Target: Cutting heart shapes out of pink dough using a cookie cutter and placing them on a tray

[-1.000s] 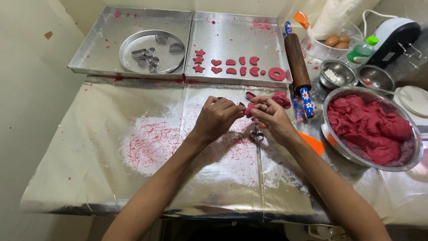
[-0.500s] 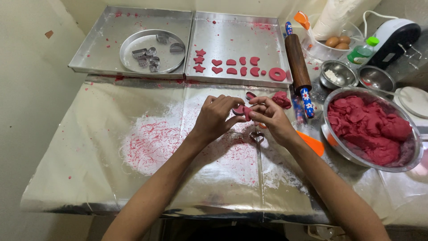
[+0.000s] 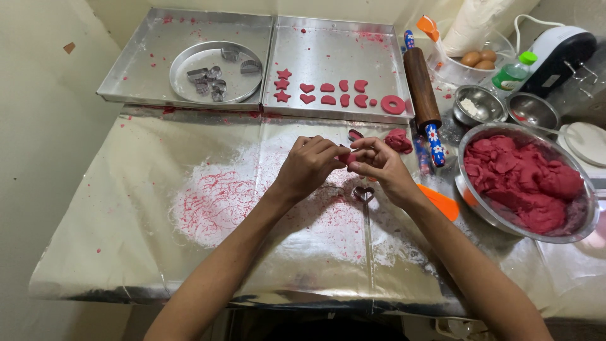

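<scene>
2 hands: left hand (image 3: 309, 165), right hand (image 3: 377, 165) pinch 1 red dough piece (image 3: 349, 158) | tray (image 3: 334, 50): 10 dough shapes (image 3: 328, 93)

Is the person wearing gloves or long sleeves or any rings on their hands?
No gloves: the left hand and right hand are both bare. No sleeves show either; both forearms are uncovered all the way down to the bottom edge of the picture. I can see no ring, watch or bracelet on either hand or wrist. Whether bits of pink dough stick to the fingers is too small to tell.
</scene>
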